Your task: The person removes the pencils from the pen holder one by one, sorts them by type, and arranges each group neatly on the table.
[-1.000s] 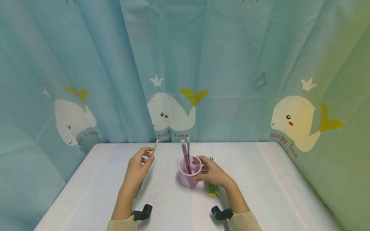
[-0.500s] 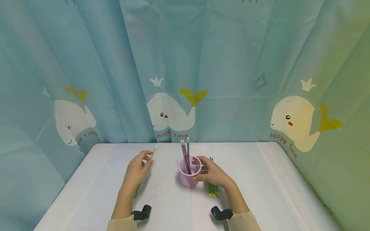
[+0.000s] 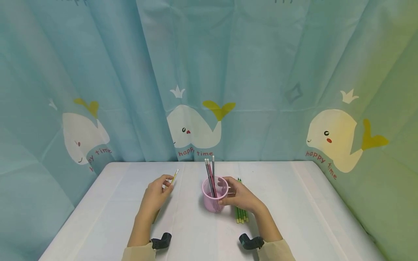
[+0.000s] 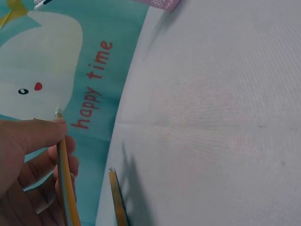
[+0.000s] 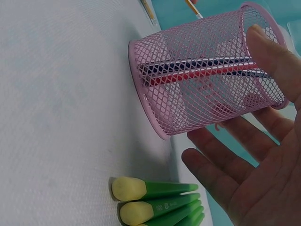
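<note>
My left hand (image 3: 156,195) pinches a yellow pencil (image 4: 68,188) between thumb and fingers, its silvery end pointing up and away. Below that hand, a second yellow pencil (image 4: 117,197) lies on the white table, mostly hidden by the hand in the head view. At the centre stands a pink mesh pencil cup (image 3: 213,203) with several dark and red pencils (image 3: 209,177) leaning in it. My right hand (image 3: 241,195) holds the cup at its right side, thumb near the front of the rim (image 5: 265,47) and fingers around the back.
Several green pencils (image 3: 241,214) with pale yellow ends lie in a bundle on the table, partly under the right hand. A teal curtain (image 3: 261,90) with whale prints hangs behind the table's far edge. Each wrist wears a black camera mount (image 3: 161,241).
My left hand has lowered toward the table with the yellow pencil, whose tip sits lower in the head view. The right hand and the cup have stayed in place.
</note>
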### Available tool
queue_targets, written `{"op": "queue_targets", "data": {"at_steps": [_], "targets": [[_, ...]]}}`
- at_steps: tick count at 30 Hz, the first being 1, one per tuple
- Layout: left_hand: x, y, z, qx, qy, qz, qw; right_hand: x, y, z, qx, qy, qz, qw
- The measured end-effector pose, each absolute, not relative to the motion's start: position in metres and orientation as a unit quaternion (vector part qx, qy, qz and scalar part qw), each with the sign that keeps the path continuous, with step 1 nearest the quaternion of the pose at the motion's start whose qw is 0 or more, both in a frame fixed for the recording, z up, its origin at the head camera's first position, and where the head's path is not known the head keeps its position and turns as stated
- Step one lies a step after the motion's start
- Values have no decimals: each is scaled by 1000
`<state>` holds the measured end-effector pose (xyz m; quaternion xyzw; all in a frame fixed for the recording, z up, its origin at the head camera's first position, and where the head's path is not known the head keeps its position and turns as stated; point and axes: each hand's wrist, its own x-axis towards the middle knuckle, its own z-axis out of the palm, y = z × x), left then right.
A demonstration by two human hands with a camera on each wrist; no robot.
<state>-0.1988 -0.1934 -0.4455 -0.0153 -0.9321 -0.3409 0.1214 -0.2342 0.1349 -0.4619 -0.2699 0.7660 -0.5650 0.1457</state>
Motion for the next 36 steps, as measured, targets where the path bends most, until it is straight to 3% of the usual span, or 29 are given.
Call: {"op": "queue_targets", "data": {"at_steps": [36], "targets": [[-201,-197,-469,2,-961,-255,103,-234,135,-462,-271,765,-564,150]]}}
